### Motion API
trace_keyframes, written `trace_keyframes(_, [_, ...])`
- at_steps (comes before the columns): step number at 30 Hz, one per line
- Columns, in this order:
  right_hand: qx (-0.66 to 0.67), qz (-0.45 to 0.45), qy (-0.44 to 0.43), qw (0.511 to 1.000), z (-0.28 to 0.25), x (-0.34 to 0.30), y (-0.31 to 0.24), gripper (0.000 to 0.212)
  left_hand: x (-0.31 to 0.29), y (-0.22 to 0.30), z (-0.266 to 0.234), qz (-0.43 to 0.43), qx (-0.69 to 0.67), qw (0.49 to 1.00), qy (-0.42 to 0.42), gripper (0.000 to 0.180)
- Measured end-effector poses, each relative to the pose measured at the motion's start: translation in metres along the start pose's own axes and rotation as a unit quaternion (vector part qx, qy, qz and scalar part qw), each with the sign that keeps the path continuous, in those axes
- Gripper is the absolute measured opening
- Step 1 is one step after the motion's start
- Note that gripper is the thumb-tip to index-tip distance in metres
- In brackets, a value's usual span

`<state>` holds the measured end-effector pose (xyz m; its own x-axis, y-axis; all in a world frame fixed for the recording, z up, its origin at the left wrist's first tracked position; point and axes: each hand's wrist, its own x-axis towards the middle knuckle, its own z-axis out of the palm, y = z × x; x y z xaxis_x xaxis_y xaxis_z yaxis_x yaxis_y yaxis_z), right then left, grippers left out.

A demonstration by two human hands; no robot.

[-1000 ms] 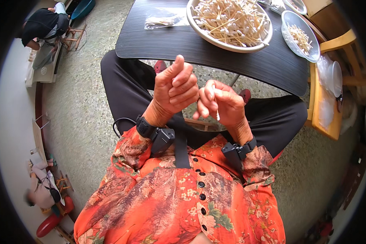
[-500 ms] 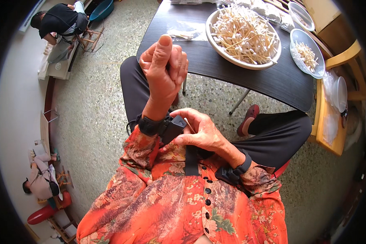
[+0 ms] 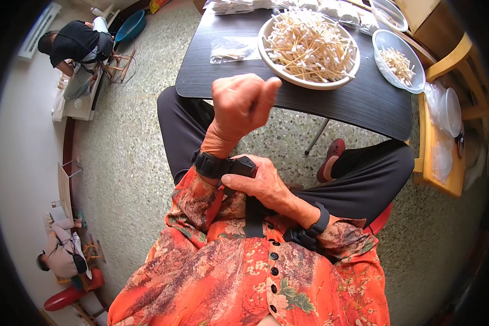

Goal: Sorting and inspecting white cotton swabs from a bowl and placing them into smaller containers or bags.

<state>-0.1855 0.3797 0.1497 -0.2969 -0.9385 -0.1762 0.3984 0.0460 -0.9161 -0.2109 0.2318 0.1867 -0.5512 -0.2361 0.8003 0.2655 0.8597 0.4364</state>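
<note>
My left hand (image 3: pixel 239 106) is raised in front of me, curled into a fist with the thumb toward the right; nothing shows in it. A black wrist strap (image 3: pixel 207 165) circles my left wrist, with a small black box-shaped camera (image 3: pixel 242 167) on its inner side. My right hand (image 3: pixel 267 186) grips this camera, thumb on the near side, fingers behind it and partly hidden. On the dark table (image 3: pixel 212 81) beyond stands a white bowl (image 3: pixel 309 86) heaped with cotton swabs (image 3: pixel 309 46). A clear plastic bag (image 3: pixel 233 50) lies to its left.
A clear plastic bowl (image 3: pixel 383 62) with fewer swabs stands on the right, near a wooden chair (image 3: pixel 445 182) holding plastic lids and bags. White packages (image 3: pixel 239 5) line the table's far edge. Two people (image 3: pixel 79 43) sit working at the left, near a blue basin (image 3: pixel 130 25).
My left fist has turned over, its thumb swinging from upward to the right. My right hand has closed further round the camera. A thin stick seen by its fingers earlier is now out of sight.
</note>
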Motion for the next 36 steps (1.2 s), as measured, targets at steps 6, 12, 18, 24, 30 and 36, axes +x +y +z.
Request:
trace_keyframes(6, [0.017,0.058,-0.014,0.998,-0.002,-0.001,-0.002,0.033,-0.007,-0.002,0.004,0.185,0.157,0.967,-0.075,0.035])
trace_keyframes(12, [-0.008,0.009,-0.02,1.0,0.0,0.001,0.003,0.039,-0.004,0.005,-0.002,0.002,-0.026,1.0,-0.012,0.041])
trace_keyframes(18, [-0.119,-0.031,-0.019,0.992,-0.002,-0.002,-0.003,0.05,-0.002,0.022,-0.005,-0.303,-0.51,0.802,0.071,0.045])
trace_keyframes(24, [-0.186,-0.084,-0.021,0.979,-0.011,-0.005,0.004,0.057,-0.007,0.015,-0.004,-0.337,-0.66,0.668,0.067,0.045])
trace_keyframes(30, [0.086,-0.048,-0.136,0.986,-0.063,0.012,0.002,0.027,-0.006,0.007,-0.03,-0.34,-0.67,0.653,-0.09,0.035])
trace_keyframes(36, [0.382,-0.017,0.132,0.914,-0.092,0.018,-0.002,0.018,-0.017,0.037,-0.017,-0.436,-0.419,0.708,-0.364,0.017])
